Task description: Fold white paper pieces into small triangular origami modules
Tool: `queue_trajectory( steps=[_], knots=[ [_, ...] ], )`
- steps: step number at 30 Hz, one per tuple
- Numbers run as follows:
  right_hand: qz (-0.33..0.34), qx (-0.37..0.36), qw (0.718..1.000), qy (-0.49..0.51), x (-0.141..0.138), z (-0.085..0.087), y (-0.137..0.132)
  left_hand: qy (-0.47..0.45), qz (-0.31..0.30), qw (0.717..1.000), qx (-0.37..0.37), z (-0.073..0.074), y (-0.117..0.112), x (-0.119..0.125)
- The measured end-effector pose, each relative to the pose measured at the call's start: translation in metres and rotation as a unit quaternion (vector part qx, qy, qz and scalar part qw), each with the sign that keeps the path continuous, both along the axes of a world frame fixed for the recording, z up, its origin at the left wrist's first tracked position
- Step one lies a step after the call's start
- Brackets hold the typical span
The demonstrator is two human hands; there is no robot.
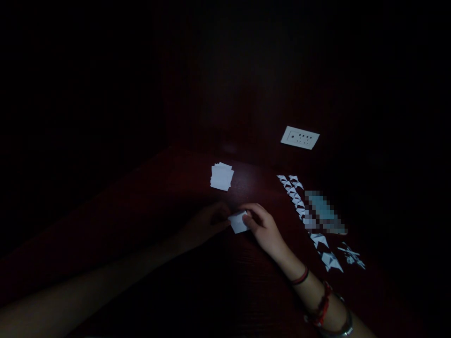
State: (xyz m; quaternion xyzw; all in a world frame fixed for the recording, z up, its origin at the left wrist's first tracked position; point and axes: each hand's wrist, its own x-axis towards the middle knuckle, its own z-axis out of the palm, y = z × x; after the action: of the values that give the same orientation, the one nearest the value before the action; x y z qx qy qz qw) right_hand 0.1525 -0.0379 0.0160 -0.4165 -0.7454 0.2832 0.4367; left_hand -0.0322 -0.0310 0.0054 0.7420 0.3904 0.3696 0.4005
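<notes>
although small, paper (238, 223) (between hands (264, 228))

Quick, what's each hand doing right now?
Left hand: at the white paper's left edge; too dark to tell its grip.
Right hand: closed, holding that paper.

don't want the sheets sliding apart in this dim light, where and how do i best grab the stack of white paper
Likely best to grip the stack of white paper by its left and right edges, reaching in from the near side. It lies flat with uneven edges, so squeezing both sides should keep it together.
</notes>
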Motion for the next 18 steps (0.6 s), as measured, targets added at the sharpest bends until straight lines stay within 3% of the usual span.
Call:
queue_trajectory(
  steps=[5,9,13,18],
  knots=[
    [0.038,-0.016,0.999,-0.036,0.0034,0.0046,0.0015,-0.005,0.002,1.0,0.016,0.0051,0.0021,-0.0057],
    [0.027,-0.03,0.998,-0.039,0.0013,0.004,-0.0005,0.033,0.002,0.999,0.039,0.0087,0.0011,-0.0058],
    [0.018,-0.009,0.996,-0.083,-0.0003,0.0051,-0.0043,0.052,-0.012,0.996,0.069,0.01,-0.0026,-0.0025],
    [0.008,0.039,0.991,-0.128,-0.0005,0.0093,-0.0071,0.06,-0.018,0.997,0.053,0.0086,-0.0033,-0.0019]
  ],
)
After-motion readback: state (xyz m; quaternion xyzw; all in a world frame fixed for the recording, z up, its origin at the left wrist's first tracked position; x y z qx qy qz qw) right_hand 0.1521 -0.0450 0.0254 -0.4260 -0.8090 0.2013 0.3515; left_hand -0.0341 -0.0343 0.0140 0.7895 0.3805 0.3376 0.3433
